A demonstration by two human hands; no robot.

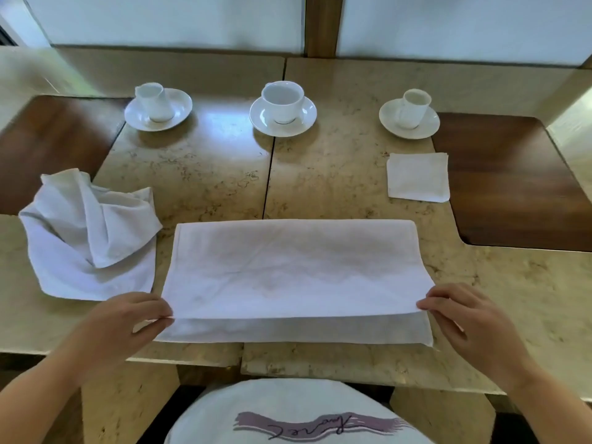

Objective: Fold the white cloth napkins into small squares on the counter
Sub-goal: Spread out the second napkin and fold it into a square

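Ahead, I see three white cups on saucers along the far side of the counter (320, 187): left cup (154, 101), middle cup (282, 100), right cup (413, 108). A crumpled pile (86, 232) of white cloth sits at my left, and a folded square (418, 177) lies at my right by a dark wood inlay (512, 181). The counter is mottled beige stone with a seam. The napkin (294, 267), thin and creased, lies folded in half before me. My left hand (128, 318) and right hand (464, 315) each pinch a near corner of its top layer, lifted slightly off the lower layer.
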